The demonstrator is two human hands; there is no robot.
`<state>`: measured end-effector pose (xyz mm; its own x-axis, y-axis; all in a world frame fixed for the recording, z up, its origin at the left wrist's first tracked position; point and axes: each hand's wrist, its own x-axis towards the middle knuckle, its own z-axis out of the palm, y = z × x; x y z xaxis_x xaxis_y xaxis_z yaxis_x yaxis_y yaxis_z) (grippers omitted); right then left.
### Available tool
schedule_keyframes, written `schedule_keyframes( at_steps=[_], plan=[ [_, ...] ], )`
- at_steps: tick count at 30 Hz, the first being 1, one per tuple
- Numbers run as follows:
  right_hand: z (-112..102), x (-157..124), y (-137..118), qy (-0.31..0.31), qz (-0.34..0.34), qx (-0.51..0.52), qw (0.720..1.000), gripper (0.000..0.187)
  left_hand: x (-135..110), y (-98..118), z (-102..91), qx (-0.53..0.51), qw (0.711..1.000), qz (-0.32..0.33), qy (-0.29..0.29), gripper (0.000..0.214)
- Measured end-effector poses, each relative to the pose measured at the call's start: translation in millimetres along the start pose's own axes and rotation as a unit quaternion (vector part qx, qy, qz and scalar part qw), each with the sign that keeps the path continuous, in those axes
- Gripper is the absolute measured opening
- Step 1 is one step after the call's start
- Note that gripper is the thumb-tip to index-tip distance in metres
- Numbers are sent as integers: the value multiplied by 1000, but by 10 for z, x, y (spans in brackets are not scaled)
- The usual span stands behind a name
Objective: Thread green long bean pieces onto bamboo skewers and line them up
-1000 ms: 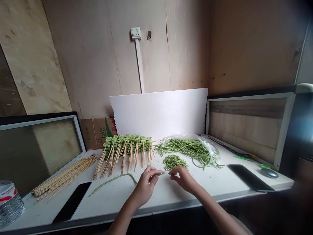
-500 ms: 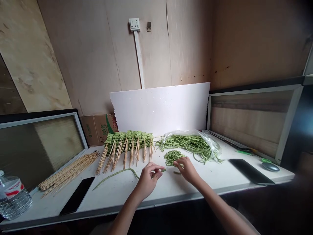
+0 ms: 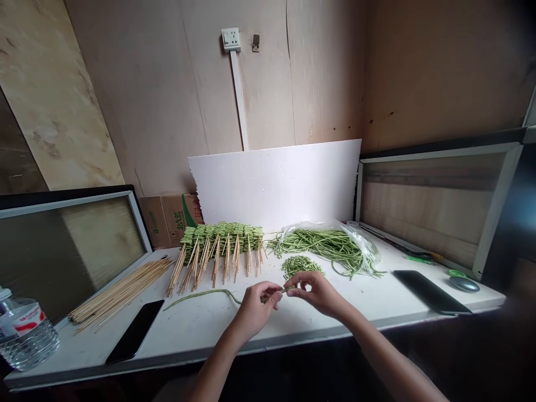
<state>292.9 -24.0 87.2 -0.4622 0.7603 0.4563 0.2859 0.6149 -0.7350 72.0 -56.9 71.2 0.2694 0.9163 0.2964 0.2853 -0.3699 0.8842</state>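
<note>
A long green bean (image 3: pixel 205 292) trails left across the white table from under my left hand (image 3: pixel 256 306), whose fingers are closed around it. Its end pokes out toward my right hand (image 3: pixel 315 291), and the thumb and forefinger there pinch that tip. Both hands are close together above the table. Just behind my right hand lies a pile of short cut bean pieces (image 3: pixel 300 264). Farther back, uncut long beans (image 3: pixel 322 245) rest in a clear plastic bag (image 3: pixel 363 245). Stacked skewers of bean pieces (image 3: pixel 221 237) stand left of the pile, their sticks pointing toward me.
Loose bamboo skewers (image 3: pixel 121 293) and a black phone (image 3: pixel 136 332) lie at left, near a water bottle (image 3: pixel 27 329). On the right are another dark phone-like slab (image 3: pixel 431 292) and a computer mouse (image 3: pixel 463 283). A white foam board (image 3: pixel 276 187) stands behind.
My right hand has come from the cut pile toward my left hand and now pinches the bean's end. The bean has shifted slightly right.
</note>
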Motion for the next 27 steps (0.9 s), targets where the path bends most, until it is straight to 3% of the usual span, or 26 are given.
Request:
schedule_keyframes(
  at_steps=[5,15,20,24,27],
  plan=[
    [-8,-18,-41,11,-48,-54,997,28,-46,104,-23,103,993,45,34,28],
    [155,-46,-163,13,-80,-78,994,16,-80,144,32,113,991,73,19,23],
    [177,-56,-185,-9,-62,-38,997,25,-71,80,35,89,993,79,-2,24],
    [164,-65,-168,-48,-52,37,997,16,-49,41,8,55,994,87,-32,25],
    [108,-44,-78,-43,-55,54,996,16,-30,41,-31,41,996,78,-14,23]
  ],
)
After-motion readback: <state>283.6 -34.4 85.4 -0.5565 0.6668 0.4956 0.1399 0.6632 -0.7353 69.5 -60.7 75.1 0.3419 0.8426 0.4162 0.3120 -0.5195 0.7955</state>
